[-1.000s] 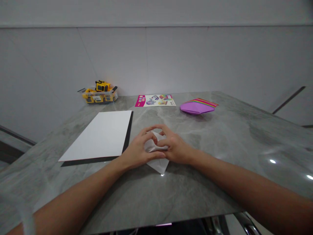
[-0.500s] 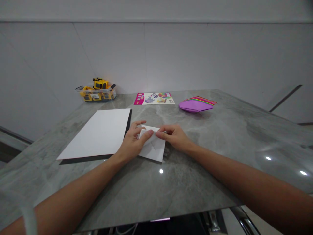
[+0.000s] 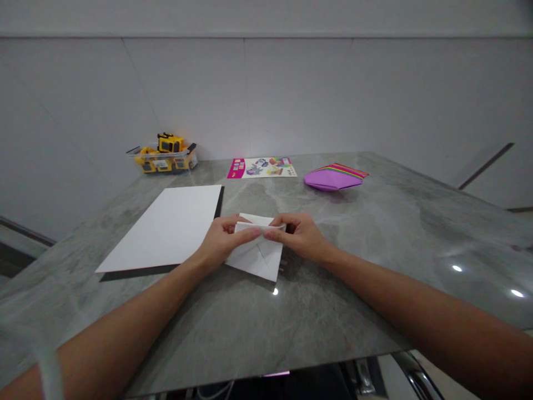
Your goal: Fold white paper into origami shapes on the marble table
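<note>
A folded white paper (image 3: 258,256) is lifted slightly off the grey marble table (image 3: 333,289) near its middle. My left hand (image 3: 222,241) pinches the paper's upper edge from the left, thumb and forefinger closed on it. My right hand (image 3: 302,236) pinches the same edge from the right. The two thumbs nearly meet at the top fold. The paper's lower corner points down toward me and shows creases.
A white sheet on a black board (image 3: 169,225) lies to the left. At the back stand a yellow toy truck in a clear tray (image 3: 164,155), a printed instruction sheet (image 3: 262,167) and a stack of coloured paper with purple on top (image 3: 333,178). The table's front edge is near me.
The paper was crumpled between both hands, then came flat on the table. Now both hands pinch its top edge and raise it, with the lower corner hanging toward me.
</note>
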`<state>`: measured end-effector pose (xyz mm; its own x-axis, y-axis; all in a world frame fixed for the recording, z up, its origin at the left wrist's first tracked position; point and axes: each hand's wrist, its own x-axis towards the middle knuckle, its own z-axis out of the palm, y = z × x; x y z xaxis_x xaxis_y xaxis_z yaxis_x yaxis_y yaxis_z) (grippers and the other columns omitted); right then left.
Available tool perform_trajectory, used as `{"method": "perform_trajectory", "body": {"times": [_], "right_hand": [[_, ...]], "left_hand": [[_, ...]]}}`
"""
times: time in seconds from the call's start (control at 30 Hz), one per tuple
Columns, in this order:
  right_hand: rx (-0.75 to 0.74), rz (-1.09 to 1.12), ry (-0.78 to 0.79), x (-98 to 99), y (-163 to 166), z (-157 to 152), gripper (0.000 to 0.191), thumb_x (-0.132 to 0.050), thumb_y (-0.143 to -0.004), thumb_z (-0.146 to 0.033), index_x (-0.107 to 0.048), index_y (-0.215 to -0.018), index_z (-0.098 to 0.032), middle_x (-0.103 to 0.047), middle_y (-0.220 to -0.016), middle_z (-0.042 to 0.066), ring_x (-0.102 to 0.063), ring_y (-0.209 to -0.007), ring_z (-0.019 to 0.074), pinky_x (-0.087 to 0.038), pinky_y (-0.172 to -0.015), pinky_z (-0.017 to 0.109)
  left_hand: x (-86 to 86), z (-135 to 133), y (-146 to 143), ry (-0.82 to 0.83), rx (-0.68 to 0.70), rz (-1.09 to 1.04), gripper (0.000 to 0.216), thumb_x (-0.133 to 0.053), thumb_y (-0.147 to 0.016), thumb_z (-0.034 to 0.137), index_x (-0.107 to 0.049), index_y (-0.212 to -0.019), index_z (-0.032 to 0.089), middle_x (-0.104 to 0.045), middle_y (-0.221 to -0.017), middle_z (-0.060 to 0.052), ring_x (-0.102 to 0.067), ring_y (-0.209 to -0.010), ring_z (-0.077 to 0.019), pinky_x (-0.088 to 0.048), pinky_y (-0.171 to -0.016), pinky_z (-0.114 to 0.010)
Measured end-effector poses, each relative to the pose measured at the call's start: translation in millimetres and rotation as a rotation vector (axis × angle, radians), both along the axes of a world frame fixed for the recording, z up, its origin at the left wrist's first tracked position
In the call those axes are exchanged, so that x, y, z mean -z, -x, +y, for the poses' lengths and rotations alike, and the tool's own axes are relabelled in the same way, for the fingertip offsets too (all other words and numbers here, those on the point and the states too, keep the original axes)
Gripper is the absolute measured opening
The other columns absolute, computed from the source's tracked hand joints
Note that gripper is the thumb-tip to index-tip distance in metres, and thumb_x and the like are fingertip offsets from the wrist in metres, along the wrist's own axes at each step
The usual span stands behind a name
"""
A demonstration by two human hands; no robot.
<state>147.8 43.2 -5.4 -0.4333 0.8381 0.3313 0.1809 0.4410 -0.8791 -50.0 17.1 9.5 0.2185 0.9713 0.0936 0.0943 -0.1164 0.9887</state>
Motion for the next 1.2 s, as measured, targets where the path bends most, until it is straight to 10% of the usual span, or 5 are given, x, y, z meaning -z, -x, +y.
{"method": "perform_trajectory", "body": {"times": [1.2], "right_hand": [[-0.082,0.364,0.344,4.5,1.6,8.3,0.03,-0.073,-0.067,-0.039,-0.061,-0.057,-0.014,-0.053,-0.051,-0.003,-0.045,-0.048,0.0076,-0.035,-0.047,0.021]], "left_hand": [[3.9,-8.2,-2.4,-0.358,-0.09,0.069,0.031,-0.064,-0.081,0.026,-0.062,-0.053,0.014,-0.045,-0.071,0.0,-0.046,-0.064,-0.0102,-0.033,-0.052,-0.023]]}}
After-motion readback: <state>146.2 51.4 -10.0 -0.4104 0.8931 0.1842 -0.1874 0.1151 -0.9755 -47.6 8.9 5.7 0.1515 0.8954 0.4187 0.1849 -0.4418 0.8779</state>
